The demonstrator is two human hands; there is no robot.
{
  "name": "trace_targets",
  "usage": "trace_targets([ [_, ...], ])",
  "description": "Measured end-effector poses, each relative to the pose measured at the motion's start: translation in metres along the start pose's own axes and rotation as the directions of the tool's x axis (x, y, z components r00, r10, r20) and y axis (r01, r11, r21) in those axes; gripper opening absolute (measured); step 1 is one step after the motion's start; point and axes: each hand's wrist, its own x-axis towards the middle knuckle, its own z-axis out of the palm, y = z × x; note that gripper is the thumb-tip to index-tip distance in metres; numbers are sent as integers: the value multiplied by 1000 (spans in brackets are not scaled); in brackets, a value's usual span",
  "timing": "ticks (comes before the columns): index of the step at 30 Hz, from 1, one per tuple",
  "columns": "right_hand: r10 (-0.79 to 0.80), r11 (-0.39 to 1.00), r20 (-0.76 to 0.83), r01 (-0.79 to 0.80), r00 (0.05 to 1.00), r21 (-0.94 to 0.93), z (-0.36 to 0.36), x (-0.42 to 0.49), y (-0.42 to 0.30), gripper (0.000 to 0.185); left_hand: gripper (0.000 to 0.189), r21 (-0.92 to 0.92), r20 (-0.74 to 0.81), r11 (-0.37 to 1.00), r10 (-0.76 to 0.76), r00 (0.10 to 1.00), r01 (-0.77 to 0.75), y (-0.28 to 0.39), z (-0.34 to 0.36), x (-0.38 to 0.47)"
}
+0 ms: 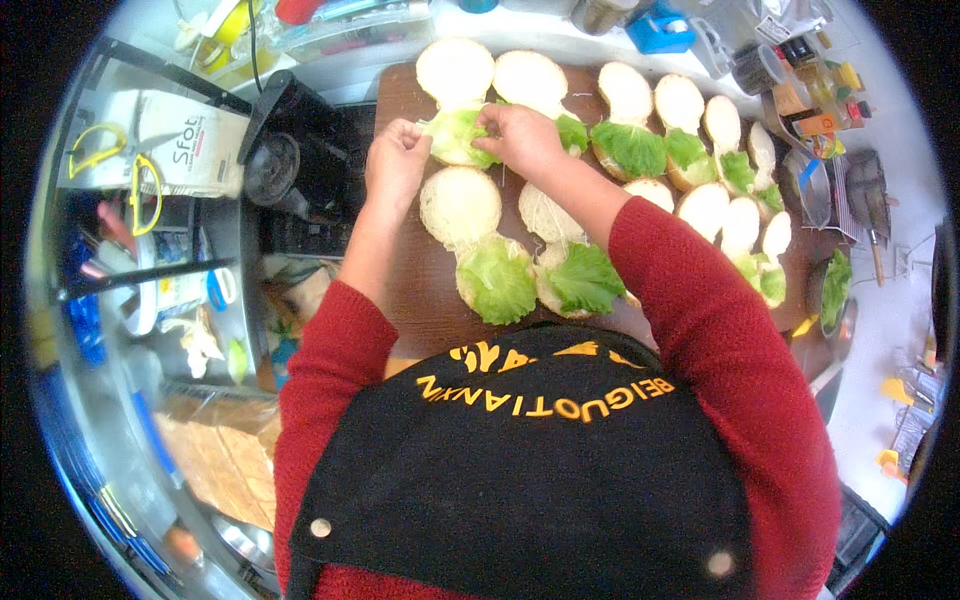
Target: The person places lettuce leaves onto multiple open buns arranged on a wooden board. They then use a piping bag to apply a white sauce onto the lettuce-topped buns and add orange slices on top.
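Note:
Over the far left of a brown board [405, 300], my left hand [396, 157] pinches the left edge of a pale green lettuce leaf [451, 136]. My right hand [525, 139] has its fingertips on the same leaf's right edge. Beneath the leaf is the lower half of a split bun, mostly covered; its cut top half [455, 71] lies just beyond. Nearer to me, another opened bun [460, 204] carries a lettuce leaf [496, 279] on one half. A darker leaf [581, 277] rests on the bun beside it, partly behind my right forearm.
Several more opened buns with lettuce [628, 148] extend rightward in two rows. A black appliance [274, 161] stands left of the board, beside a metal shelf [142, 274]. Bottles and jars [814, 90] crowd the far right. More lettuce [834, 289] sits in a container at right.

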Motion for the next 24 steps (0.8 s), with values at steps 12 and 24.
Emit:
trace_targets([
  [12, -69, 997, -247, 76, 967, 21, -3, 7, 11, 24, 13, -32, 22, 999, -8, 1000, 9, -22, 17, 17],
  [24, -249, 952, -110, 222, 962, -211, 7, -12, 18, 14, 8, 318, 15, 929, 193, 981, -188, -13, 30, 14],
])
